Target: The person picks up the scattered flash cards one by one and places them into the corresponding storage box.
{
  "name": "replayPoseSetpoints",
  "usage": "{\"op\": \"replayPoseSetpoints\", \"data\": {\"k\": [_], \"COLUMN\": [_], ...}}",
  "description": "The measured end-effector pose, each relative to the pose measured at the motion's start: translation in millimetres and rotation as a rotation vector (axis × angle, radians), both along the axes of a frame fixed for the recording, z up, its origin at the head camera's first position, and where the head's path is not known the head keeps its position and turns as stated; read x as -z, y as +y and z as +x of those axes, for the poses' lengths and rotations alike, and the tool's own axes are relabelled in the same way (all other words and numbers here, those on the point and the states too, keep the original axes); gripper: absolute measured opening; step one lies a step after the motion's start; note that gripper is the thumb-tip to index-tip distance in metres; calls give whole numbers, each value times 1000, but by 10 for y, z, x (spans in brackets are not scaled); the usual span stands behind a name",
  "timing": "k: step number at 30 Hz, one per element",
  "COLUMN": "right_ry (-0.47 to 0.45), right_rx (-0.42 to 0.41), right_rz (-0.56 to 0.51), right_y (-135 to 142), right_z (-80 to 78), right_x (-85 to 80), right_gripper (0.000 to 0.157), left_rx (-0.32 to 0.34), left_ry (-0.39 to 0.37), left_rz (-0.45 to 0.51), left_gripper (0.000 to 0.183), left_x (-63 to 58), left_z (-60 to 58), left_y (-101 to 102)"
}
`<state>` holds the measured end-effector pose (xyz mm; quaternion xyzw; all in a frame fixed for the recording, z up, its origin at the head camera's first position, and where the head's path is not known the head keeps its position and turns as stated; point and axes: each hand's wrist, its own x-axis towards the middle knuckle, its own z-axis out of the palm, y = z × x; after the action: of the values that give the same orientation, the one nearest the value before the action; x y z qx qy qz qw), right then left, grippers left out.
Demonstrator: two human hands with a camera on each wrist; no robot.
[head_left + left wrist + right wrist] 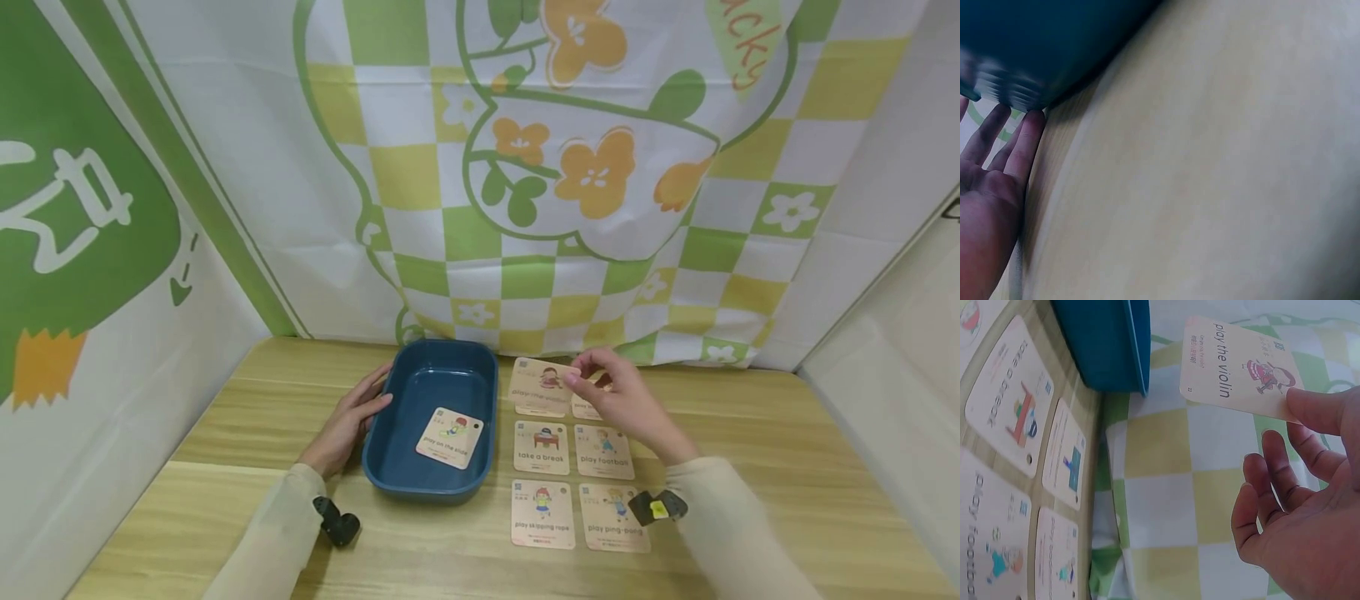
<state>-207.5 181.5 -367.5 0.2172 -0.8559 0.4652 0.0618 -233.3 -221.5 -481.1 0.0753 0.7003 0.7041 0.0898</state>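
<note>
Between thumb and index finger my right hand (624, 406) pinches the "play the violin" card (1235, 369) by one edge, above the back row of cards. The blue tray (377, 467) stands left of the cards, with a "play on the slide" card (451, 438) lying tilted inside it. My left hand (347, 423) rests against the tray's left side. In the left wrist view the left hand's fingers (1025, 140) reach out fairly straight and touch the tray's wall.
Cards lie in rows on the wooden table (712, 433): "take a break" (542, 448), "play football" (604, 452), "play skipping rope" (542, 515) and "play ping-pong" (616, 518). Two back-row cards are partly hidden by my right hand and its card. A checkered cloth (480, 225) hangs behind.
</note>
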Motion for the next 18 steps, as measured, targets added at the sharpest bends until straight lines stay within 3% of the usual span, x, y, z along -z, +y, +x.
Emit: {"op": "replayPoseSetpoints", "data": {"k": [18], "right_ry": [20], "right_rx": [-74], "right_rz": [-55], "right_y": [-371], "right_z": [-34], "right_x": [2], "right_gripper": [6], "left_rx": [1], "left_ry": [0], "left_rz": [-10], "left_gripper": [62], "left_x": [-1], "left_z": [3], "left_y": [1]}}
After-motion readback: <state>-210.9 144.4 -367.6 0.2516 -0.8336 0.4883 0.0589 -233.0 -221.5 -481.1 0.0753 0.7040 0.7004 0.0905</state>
